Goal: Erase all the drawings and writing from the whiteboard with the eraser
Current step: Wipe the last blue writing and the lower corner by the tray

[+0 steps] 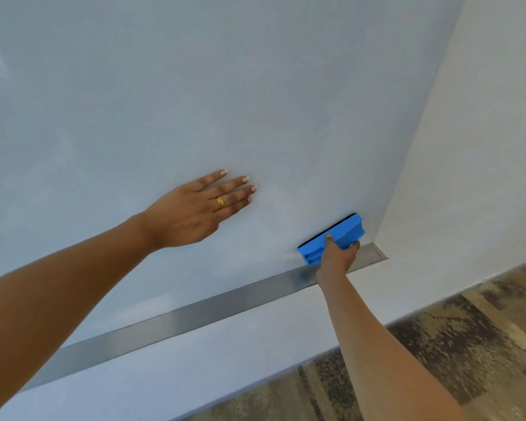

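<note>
The whiteboard (195, 101) fills most of the view, and I see no drawings or writing on the visible surface, only faint smudges. My right hand (336, 256) grips a blue eraser (343, 232) and holds its black felt against the board near the lower right corner. My left hand (201, 208), with a gold ring, rests flat on the board with straight fingers, left of the eraser.
A metal tray rail (195, 314) runs along the board's bottom edge, ending at its right corner. A white wall (468, 147) lies to the right and below the board. Patterned wood-look flooring (453, 344) shows at the lower right.
</note>
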Tool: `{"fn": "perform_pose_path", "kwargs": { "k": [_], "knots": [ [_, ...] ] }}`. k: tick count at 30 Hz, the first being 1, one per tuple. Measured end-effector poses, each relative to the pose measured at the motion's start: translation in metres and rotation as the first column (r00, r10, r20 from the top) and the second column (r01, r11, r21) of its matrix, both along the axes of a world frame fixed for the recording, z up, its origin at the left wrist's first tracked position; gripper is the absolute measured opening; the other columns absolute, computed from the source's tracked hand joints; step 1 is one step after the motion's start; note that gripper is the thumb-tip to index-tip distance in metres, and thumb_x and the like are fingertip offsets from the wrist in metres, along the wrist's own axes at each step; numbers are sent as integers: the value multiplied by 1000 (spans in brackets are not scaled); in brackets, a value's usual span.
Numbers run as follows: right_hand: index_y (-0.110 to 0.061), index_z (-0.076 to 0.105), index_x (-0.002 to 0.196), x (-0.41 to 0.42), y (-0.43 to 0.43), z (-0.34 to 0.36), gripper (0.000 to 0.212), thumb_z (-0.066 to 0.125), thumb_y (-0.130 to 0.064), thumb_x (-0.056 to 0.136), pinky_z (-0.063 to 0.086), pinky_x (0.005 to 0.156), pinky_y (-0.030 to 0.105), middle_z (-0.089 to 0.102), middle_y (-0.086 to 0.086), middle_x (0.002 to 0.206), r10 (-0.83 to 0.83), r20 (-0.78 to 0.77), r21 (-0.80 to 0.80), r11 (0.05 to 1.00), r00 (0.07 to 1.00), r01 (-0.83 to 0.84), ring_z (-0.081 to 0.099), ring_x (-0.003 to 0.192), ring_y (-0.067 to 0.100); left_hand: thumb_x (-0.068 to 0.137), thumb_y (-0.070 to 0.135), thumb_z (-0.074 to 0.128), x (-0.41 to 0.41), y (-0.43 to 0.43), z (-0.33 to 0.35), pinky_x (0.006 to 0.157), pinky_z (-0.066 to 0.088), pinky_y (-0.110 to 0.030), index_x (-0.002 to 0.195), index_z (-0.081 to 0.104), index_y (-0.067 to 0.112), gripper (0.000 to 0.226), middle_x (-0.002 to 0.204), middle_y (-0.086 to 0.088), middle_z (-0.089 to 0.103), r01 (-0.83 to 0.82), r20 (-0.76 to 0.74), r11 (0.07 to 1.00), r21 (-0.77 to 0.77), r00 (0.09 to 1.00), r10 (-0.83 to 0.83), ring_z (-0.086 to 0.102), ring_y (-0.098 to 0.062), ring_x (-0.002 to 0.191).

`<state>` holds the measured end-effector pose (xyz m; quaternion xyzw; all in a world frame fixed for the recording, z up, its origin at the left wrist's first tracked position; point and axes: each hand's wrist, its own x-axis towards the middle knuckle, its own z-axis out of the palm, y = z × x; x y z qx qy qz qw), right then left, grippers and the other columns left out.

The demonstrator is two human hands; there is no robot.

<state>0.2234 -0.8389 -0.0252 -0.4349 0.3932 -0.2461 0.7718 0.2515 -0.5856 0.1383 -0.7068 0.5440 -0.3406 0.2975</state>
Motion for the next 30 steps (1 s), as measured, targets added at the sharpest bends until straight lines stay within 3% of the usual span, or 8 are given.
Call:
{"fn": "perform_pose_path", "kwargs": {
  "k": [4, 8, 12, 19, 25, 30],
  "knots": [
    [-16, 32, 141, -5, 32, -3, 64, 65, -13, 86, 46, 92, 37, 45, 11, 131, 54, -25, -90, 994, 998, -56, 52, 115, 27, 91, 13, 25, -12, 40, -7, 115, 11, -42, 139, 41, 1, 51, 147, -12, 36, -32, -27, 999, -27, 999, 31, 27, -28, 139],
    [-15, 35, 138, -13, 75, 4, 66, 68, -6, 81, 48, 89, 37, 46, 11, 127, 78, 5, -123, 989, 997, -77, 53, 112, 27, 92, 13, 23, -20, 85, -8, 116, 11, -42, 141, 35, 2, 52, 149, -12, 32, -57, -43, 998, -38, 998, 55, 7, -26, 144],
    [-12, 33, 135, -27, 124, 15, 71, 72, -3, 77, 48, 87, 33, 41, 9, 127, 103, 4, -162, 982, 995, -101, 52, 110, 24, 92, 13, 24, -29, 130, -10, 118, 6, -40, 143, 33, 3, 53, 151, -10, 26, -76, -72, 995, -65, 995, 71, 2, -22, 145],
    [-8, 35, 129, -45, 218, 12, 72, 77, -2, 71, 50, 90, 41, 40, 12, 127, 188, -77, -217, 955, 979, -200, 52, 107, 27, 90, 12, 26, -45, 202, -32, 118, 3, -39, 142, 33, 3, 54, 150, -10, 25, -113, -101, 988, -106, 990, 102, 2, -22, 145],
    [-7, 33, 129, -56, 285, 1, 73, 77, -1, 70, 49, 88, 38, 39, 13, 127, 211, -114, -238, 943, 971, -233, 50, 110, 29, 96, 12, 11, -53, 263, -56, 118, 4, -40, 148, 5, 6, 53, 155, -8, 9, -139, -148, 985, -102, 981, 123, 8, -25, 145],
    [-7, 33, 128, -61, 339, 2, 75, 77, 1, 69, 48, 82, 32, 37, 10, 126, 246, -95, -276, 924, 964, -263, 48, 109, 26, 96, 11, 8, -57, 300, -64, 118, 5, -40, 149, 8, 5, 53, 153, -9, 15, -122, -164, 986, -112, 981, 102, 10, -25, 143]
  ]
}}
